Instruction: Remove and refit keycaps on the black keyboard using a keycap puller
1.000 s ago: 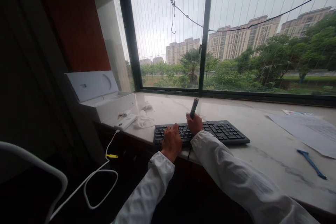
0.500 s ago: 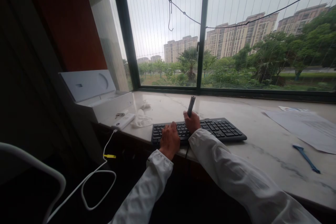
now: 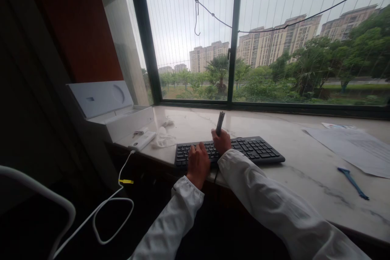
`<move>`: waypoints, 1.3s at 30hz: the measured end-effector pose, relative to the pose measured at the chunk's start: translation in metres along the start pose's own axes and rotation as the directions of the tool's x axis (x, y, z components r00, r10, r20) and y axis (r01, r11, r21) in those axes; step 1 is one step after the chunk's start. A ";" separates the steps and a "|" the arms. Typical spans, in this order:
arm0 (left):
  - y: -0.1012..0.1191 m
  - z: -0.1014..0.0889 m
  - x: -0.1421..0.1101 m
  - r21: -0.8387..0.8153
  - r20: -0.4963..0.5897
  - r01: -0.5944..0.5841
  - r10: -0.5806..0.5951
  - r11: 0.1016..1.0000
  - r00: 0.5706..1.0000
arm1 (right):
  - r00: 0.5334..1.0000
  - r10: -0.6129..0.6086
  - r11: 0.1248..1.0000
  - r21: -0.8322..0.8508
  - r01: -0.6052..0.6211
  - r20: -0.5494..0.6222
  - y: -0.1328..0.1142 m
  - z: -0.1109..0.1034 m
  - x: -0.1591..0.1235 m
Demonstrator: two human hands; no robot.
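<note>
While clenching a dark stick (image 3: 220, 122) in right hand (image 3: 222, 142), rests loosely curled left hand (image 3: 198, 163) on keyboard (image 3: 257, 150) with unreadable logo (image 3: 253, 139).

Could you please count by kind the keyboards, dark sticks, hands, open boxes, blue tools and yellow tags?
Keyboard: 1
Dark stick: 1
Hands, left and right: 2
Open white box: 1
Blue tool: 1
Yellow tag: 1
Total: 7

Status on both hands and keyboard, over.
Right hand grips dark stick over keyboard. Left hand at its left half. Blue tool lies right, clear of it.
</note>
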State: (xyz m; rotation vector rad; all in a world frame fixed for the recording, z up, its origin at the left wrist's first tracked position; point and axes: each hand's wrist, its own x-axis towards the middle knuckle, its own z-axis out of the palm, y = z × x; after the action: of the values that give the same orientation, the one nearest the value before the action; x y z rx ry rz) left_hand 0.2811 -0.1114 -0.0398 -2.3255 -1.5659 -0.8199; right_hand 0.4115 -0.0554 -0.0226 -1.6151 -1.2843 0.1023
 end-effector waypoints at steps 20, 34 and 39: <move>-0.013 0.001 0.003 -0.140 0.010 -0.026 0.027 0.990 1.000 | 1.000 -0.016 1.000 -0.011 0.016 0.026 -0.002 -0.002 -0.002; -0.010 -0.002 -0.010 -0.134 -0.108 0.034 -0.049 0.990 0.993 | 1.000 -0.011 0.999 -0.050 0.012 0.018 -0.004 -0.002 -0.001; -0.014 0.002 -0.006 -0.162 -0.095 0.082 -0.098 0.983 0.991 | 1.000 -0.015 0.998 -0.060 0.016 0.017 -0.004 -0.002 -0.002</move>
State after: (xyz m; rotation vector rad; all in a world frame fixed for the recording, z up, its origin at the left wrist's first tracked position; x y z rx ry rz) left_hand 0.2673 -0.1094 -0.0468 -2.2897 -1.6271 -1.1044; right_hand 0.4094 -0.0585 -0.0192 -1.6582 -1.3233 0.0687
